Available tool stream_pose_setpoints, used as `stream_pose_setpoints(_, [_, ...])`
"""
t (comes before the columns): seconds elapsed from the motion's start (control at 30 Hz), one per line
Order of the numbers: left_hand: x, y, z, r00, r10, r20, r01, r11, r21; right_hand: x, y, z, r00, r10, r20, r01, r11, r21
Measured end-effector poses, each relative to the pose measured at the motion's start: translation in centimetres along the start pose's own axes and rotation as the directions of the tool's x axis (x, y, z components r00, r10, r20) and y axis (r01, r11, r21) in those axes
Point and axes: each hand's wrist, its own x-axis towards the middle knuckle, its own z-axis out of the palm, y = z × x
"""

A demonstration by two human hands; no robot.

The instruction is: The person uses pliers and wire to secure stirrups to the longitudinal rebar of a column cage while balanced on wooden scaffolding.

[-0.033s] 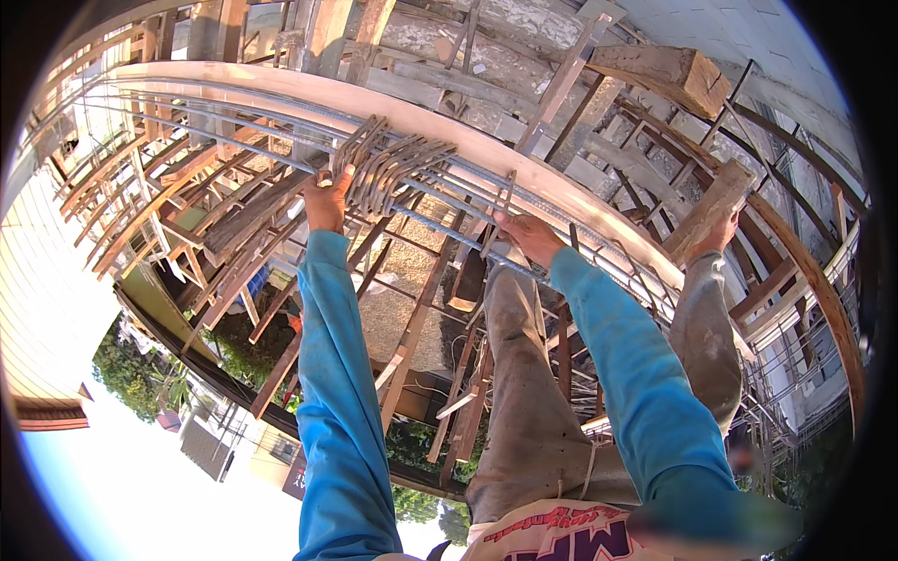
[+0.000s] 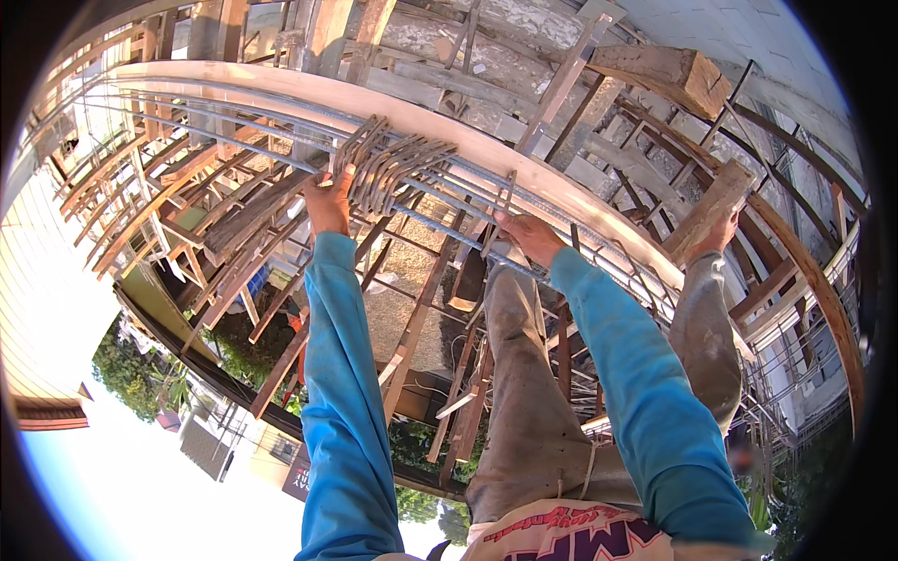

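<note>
Stirrups (image 2: 388, 168) of bent steel bar hang in a tight bundle on the long reinforcing bars (image 2: 234, 131), which run along the curved wooden form board (image 2: 561, 178) from the upper left toward the lower right. The left hand (image 2: 327, 201) is closed on the left end of this bundle, the fingers wrapped around the nearest loops from below, so the bundle lies just to the right of that grip and a little above it. The loops stand across the long bars, nearly at a right angle to them. The right hand (image 2: 528, 234) is farther along the same bars, to the right and lower; it pinches one single stirrup (image 2: 505, 201) that stands apart from the bundle, and it seems to press also on the bars. Between the two hands the bars are bare. The left hand is therefore the nearer one to the bundle, and the right hand is nearer to the free part of the bars. Below both arms the person's knees in dusty grey trousers (image 2: 524, 393) show, and under them wooden props (image 2: 421, 318) and the ground far below.
</note>
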Motion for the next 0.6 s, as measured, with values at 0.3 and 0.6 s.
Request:
stream_pose_setpoints(0.3, [-3.0, 1.0, -0.3, 0.974, 0.226, -0.019, -0.222, 0.969, 0.108, 0.3, 0.2, 0.4, 1.000, 0.000, -0.017, 0.001, 1.000, 0.024])
stream_pose_setpoints(0.6, [-10.4, 0.9, 1.8, 0.942, 0.323, -0.093, -0.278, 0.904, 0.325, 1.4, 1.8, 0.6, 0.999, -0.049, -0.020, 0.050, 0.997, 0.055])
